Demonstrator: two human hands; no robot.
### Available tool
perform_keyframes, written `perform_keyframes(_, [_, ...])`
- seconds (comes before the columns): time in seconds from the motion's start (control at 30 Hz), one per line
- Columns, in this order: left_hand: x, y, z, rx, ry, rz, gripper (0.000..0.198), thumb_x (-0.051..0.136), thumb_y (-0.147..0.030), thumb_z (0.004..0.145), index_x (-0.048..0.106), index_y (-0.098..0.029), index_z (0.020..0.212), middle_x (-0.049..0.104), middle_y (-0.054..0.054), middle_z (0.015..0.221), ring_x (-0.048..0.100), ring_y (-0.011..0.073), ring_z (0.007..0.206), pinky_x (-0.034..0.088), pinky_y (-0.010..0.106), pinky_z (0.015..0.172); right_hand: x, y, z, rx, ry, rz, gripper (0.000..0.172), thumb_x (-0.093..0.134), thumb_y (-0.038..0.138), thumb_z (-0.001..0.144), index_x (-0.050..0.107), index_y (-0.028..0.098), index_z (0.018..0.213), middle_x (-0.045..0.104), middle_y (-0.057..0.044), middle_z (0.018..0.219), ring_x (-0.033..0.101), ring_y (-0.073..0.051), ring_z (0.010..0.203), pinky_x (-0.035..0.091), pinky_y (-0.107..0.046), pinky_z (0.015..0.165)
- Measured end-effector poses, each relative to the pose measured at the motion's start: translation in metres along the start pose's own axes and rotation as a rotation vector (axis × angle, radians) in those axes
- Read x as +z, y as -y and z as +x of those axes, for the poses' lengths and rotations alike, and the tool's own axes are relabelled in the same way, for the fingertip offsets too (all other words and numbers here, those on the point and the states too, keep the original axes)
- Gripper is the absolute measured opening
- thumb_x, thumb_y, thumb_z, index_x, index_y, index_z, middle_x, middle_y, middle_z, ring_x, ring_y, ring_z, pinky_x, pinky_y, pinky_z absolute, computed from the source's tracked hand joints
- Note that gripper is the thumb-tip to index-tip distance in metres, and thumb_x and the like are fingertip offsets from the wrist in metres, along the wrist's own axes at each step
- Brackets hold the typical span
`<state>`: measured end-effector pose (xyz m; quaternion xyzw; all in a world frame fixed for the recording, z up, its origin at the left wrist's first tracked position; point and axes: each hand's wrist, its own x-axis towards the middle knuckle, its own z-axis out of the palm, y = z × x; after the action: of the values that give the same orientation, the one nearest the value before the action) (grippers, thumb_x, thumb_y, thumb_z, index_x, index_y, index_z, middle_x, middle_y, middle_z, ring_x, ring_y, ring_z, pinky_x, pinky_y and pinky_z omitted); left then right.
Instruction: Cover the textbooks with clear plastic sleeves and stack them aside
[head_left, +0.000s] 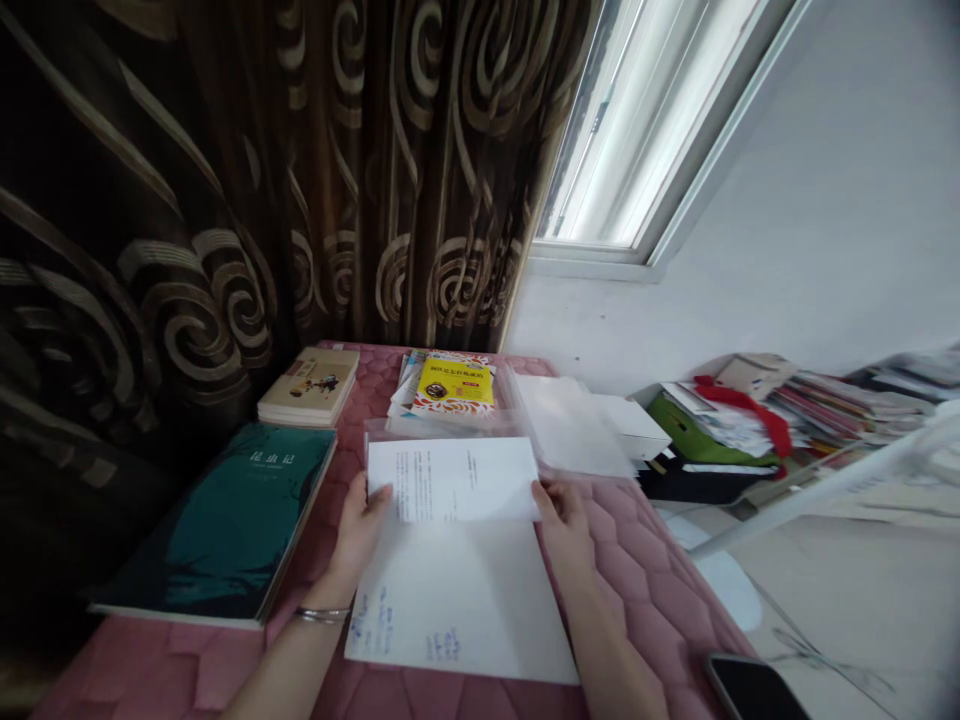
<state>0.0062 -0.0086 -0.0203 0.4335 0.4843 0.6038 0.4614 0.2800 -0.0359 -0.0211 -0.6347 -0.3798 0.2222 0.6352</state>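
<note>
"On the pink quilt (626,570), you hold a printed page (457,478) toward its middle. How is it gripped?"

"Your left hand (358,530) pinches one side edge, thumb on top; your right hand (566,522) pinches the opposite edge, thumb also uppermost."

"And nearer you?"

"White paper (487,590) bearing blue handwriting (448,645) spreads between your forearms; whether it joins the page at a fold, you cannot tell from this view. Clear sleeves (574,425) lie just beyond your right hand, the teal book (225,520) well to your left."

"What would serve you best?"

"Level thumbs and an even, light pull; a harder pinch could crease the page."
</note>
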Motion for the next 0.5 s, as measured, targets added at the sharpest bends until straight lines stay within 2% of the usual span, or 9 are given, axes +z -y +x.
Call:
perform_keyframes(0.17, [-0.001,0.003,0.001,0.018,-0.007,0.018,0.039,0.074,-0.04,0.066,0.062,-0.017,0.095,0.071,0.005,0.089,0.066,0.0216,0.084,0.052,0.032,0.075,-0.005,0.006,-0.003,-0.079,0.131,-0.05,0.043,0.061,0.066,0.071,0.063,0.023,0.065,0.065,-0.004,0.072,0.056,-0.023,0.071,0.046,-0.034,0.065])
perform_keyframes(0.33, [-0.001,0.002,0.001,0.005,0.0,0.002,0.039,0.075,-0.04,0.065,0.061,-0.018,0.095,0.072,0.004,0.089,0.066,0.0219,0.085,0.052,0.032,0.076,-0.001,0.0,-0.003,-0.053,0.146,-0.073,0.046,0.058,0.068,0.073,0.06,0.022,0.067,0.062,-0.002,0.065,0.054,-0.021,0.063,0.044,-0.032,0.059])
perform_keyframes(0.5, [-0.002,0.004,0.003,0.028,0.006,0.034,0.038,0.074,-0.04,0.067,0.061,-0.017,0.095,0.071,0.005,0.091,0.065,0.0213,0.085,0.051,0.032,0.076,0.005,-0.003,-0.004,-0.056,0.098,-0.129,0.051,0.054,0.073,0.072,0.057,0.022,0.068,0.059,-0.001,0.061,0.051,-0.019,0.057,0.041,-0.03,0.053])
